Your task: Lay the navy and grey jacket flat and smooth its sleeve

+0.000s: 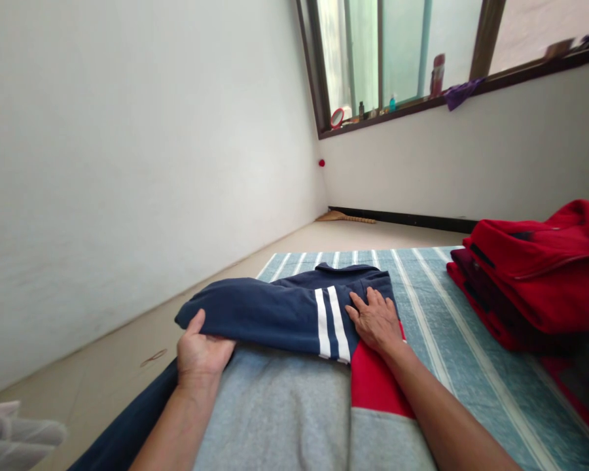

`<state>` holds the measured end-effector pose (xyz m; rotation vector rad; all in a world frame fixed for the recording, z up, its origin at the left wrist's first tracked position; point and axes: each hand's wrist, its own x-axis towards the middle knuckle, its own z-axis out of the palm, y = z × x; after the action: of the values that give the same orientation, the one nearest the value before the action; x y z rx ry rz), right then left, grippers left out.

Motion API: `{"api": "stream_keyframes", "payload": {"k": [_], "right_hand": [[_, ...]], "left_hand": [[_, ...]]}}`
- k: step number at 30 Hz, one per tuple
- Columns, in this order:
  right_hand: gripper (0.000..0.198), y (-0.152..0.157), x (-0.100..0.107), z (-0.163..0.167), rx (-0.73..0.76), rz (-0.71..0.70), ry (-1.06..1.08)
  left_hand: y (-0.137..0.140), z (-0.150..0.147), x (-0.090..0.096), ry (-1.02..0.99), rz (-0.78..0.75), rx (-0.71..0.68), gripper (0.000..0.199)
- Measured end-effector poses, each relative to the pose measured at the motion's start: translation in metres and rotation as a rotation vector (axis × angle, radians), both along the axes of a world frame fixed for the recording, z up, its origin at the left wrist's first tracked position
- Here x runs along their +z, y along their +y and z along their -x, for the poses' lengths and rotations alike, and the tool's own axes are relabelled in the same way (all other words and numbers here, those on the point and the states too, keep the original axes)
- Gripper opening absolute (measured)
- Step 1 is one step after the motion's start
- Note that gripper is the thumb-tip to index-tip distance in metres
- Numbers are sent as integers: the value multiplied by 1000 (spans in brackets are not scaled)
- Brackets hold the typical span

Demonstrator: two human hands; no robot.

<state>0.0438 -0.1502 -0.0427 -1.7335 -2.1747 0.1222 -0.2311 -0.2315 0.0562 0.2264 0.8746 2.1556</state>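
A jacket [279, 399] in navy, red and grey lies spread before me on a striped cloth. One navy sleeve [269, 314] with two white bands runs across its upper part. My left hand [203, 350] grips the lower edge of that sleeve near its left end, thumb on top and fingers beneath the fabric. Flat on the navy fabric just right of the white bands rests my right hand [375, 318], fingers spread. The other sleeve [132, 418] trails down to the lower left, partly behind my left forearm.
A stack of folded red garments [544, 275] sits on the striped cloth [422, 307] at right. Near the far wall a broom [346, 216] lies on the floor. Bottles, a mirror [337, 118] and a purple cloth [461, 95] are on the window sill. Pale fabric [17, 438] shows lower left.
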Motion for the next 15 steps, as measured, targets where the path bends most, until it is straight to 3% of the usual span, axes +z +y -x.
{"api": "stream_keyframes", "payload": {"k": [6,9,12,15], "right_hand": [[52,-1,2,-1,17,44,1],[52,-1,2,0,13,56,5],[52,0,3,0,8,63,7],[51,-1,4,-1,6,69,9]], "left_hand": [[5,-4,21,16,152,11,29],[3,-24,44,64,82,13,29],[-12,-49,62,180,6,-108,29],[-37,-68,61,289,92,-248,29]]}}
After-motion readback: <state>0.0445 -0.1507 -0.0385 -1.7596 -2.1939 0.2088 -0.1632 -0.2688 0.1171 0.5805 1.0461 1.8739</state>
